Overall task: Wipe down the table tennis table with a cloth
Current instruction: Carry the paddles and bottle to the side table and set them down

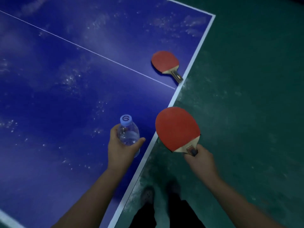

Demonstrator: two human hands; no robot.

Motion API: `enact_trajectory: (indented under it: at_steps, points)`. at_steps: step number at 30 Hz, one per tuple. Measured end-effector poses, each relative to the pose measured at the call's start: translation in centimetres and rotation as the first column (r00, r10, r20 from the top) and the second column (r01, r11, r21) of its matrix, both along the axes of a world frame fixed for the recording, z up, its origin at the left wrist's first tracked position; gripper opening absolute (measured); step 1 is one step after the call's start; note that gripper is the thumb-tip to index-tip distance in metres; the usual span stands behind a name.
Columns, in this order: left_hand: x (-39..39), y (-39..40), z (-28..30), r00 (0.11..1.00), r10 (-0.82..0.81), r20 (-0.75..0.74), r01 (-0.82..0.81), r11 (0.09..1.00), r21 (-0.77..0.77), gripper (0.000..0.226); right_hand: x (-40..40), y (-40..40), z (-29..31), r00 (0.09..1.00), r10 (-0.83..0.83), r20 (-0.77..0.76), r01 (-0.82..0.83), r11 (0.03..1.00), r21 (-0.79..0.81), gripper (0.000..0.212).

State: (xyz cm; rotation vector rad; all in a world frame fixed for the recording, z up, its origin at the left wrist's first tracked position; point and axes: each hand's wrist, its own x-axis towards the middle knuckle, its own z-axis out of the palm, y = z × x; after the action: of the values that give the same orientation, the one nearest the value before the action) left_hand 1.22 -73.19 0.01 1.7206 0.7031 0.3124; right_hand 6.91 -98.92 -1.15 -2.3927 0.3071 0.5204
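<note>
The blue table tennis table [69, 99] fills the left of the view, with pale dusty smears across it and a white edge line running down its right side. My left hand [120, 149] grips a clear plastic water bottle [128, 133] with a light blue cap, just above the table near its edge. My right hand [201, 159] holds the handle of a red paddle [176, 128], which hangs over the table's edge and the floor. No cloth is in view.
A second red paddle [165, 62] lies on the table near its right edge, handle pointing to the edge. Green floor [246, 96] lies to the right of the table. My feet [148, 195] stand close to the table's side.
</note>
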Motion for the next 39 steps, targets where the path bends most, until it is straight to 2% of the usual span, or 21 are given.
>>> enact_trajectory:
  at_steps: [7, 11, 17, 25, 31, 33, 37, 39]
  points:
    - [12.1, -1.1, -0.2, 0.989, 0.144, -0.027, -0.142, 0.988, 0.06, 0.072, 18.3, 2.6, -2.1, 0.992, 0.106, 0.075, -0.115, 0.985, 0.128, 0.027]
    - [18.7, -1.8, -0.7, 0.97, 0.239, -0.04, -0.237, 0.97, 0.059, 0.073, 28.8, 5.8, -2.9, 0.973, 0.198, 0.122, -0.213, 0.969, 0.124, 0.03]
    - [25.3, -2.0, -1.1, 0.946, 0.316, -0.076, -0.313, 0.949, 0.049, 0.074, 38.0, 10.0, -3.9, 0.946, 0.3, 0.124, -0.314, 0.942, 0.122, 0.029]
    - [29.9, -0.8, -1.6, 0.909, 0.402, -0.109, -0.4, 0.916, 0.04, 0.078, 42.5, 12.4, -4.9, 0.928, 0.371, -0.003, -0.371, 0.928, 0.026, 0.056]
    - [30.5, -0.2, -1.5, 0.891, 0.439, -0.114, -0.436, 0.899, 0.049, 0.079, 43.2, 12.2, -5.2, 0.906, 0.399, -0.144, -0.412, 0.908, -0.074, 0.065]
    - [30.3, -0.3, -1.6, 0.887, 0.446, -0.119, -0.444, 0.895, 0.042, 0.079, 43.5, 12.5, -5.3, 0.883, 0.427, -0.192, -0.451, 0.887, -0.099, 0.059]
    - [29.6, -0.6, -2.0, 0.884, 0.451, -0.121, -0.451, 0.892, 0.025, 0.078, 43.8, 12.8, -5.1, 0.843, 0.493, -0.215, -0.527, 0.839, -0.139, 0.029]
    - [29.1, -0.7, -2.1, 0.886, 0.448, -0.116, -0.45, 0.893, 0.011, 0.077, 43.5, 12.6, -4.9, 0.845, 0.498, -0.195, -0.528, 0.833, -0.162, 0.026]
